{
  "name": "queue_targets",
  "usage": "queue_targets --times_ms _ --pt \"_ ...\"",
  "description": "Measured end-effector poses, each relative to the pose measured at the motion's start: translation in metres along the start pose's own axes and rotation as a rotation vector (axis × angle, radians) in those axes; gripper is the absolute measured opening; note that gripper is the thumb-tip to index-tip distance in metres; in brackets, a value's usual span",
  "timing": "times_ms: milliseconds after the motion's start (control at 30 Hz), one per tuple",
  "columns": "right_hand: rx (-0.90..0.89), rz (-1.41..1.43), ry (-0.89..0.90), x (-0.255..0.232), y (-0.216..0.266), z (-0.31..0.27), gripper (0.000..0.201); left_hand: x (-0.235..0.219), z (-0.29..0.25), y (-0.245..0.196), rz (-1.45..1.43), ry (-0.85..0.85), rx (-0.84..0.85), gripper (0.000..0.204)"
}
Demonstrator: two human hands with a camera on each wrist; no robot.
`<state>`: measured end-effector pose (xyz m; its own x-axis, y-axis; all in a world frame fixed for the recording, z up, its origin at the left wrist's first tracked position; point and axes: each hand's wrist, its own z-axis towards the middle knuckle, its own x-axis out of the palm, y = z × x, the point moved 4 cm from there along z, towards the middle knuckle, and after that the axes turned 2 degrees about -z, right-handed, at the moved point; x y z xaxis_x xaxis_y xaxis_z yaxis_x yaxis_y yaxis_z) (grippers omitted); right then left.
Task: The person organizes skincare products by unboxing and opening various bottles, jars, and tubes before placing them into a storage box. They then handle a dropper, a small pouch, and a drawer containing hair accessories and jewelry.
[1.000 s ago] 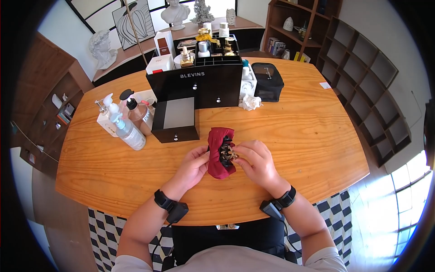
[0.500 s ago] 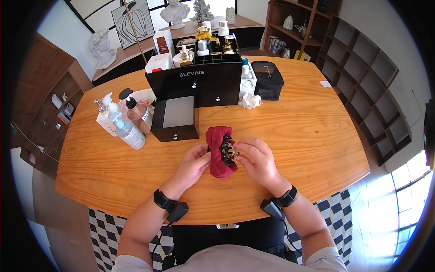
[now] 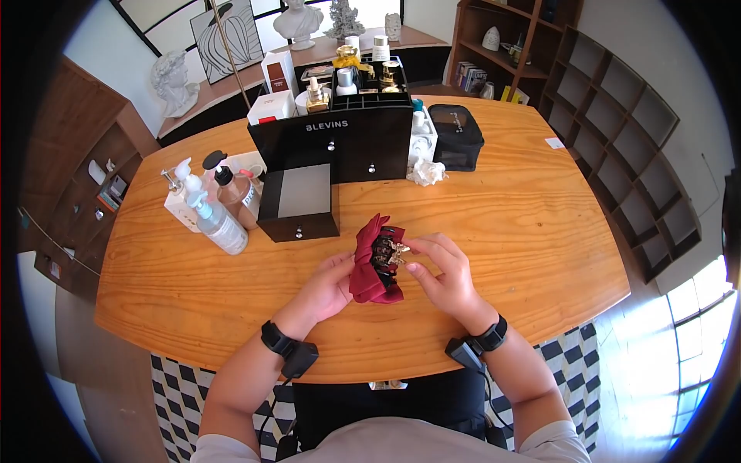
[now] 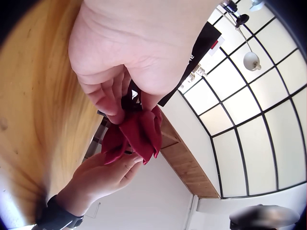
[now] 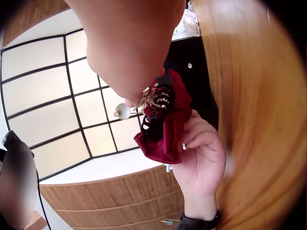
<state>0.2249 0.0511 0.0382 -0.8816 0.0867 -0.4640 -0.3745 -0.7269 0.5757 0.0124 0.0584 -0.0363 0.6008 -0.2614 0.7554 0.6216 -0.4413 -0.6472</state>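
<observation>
A dark red fabric bow [image 3: 370,266] with a black toothed hair claw [image 3: 382,255] on its right side is held up over the table. My left hand [image 3: 330,287] grips it from the left; in the left wrist view its thumb and fingers [image 4: 112,103] close on the black part beside the bow [image 4: 139,134]. A small gold-coloured hair clip [image 3: 399,252] sits against the black teeth, and my right hand [image 3: 446,276] pinches its outer side between thumb and index finger. In the right wrist view the gold clip [image 5: 149,98] overlaps the black teeth [image 5: 152,124].
Behind the hands stands a black cosmetics organizer [image 3: 370,131] with bottles on top and one drawer [image 3: 299,208] pulled out. Pump bottles [image 3: 220,224] stand to its left. On its right are crumpled white tissue [image 3: 427,171] and a black mesh bag [image 3: 455,139].
The bow has turned in my left hand, showing more of the black teeth. My right fingers have spread slightly and shifted to the right at the gold clip, leaving more of it visible.
</observation>
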Motion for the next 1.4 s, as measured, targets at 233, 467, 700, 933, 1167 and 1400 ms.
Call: queue_targets --times_ms 233,467,700,933,1167,1400 --pt "0.017 0.014 0.026 0.0034 0.0 -0.0012 0.037 -0.0023 0.0 0.0018 0.059 -0.002 0.023 0.031" --pt "-0.01 -0.025 -0.003 0.0045 0.0018 -0.0007 0.039 0.0034 0.0004 -0.0001 0.111 -0.019 0.039 0.032" --pt "-0.008 -0.019 -0.013 0.0044 0.0006 -0.0006 0.038 0.0001 0.0003 0.0015 0.165 -0.04 0.066 0.031" --pt "-0.009 -0.015 -0.027 0.0046 0.0013 -0.002 0.038 -0.0007 0.0003 0.0007 0.218 -0.042 0.118 0.029" --pt "0.034 0.018 -0.054 0.0017 -0.001 -0.0028 0.037 0.0 -0.0008 -0.0028 0.233 -0.052 0.161 0.027" --pt "0.0 0.005 -0.016 0.0062 -0.0006 -0.0035 0.037 0.0018 -0.0021 -0.0011 0.242 -0.063 0.167 0.025"
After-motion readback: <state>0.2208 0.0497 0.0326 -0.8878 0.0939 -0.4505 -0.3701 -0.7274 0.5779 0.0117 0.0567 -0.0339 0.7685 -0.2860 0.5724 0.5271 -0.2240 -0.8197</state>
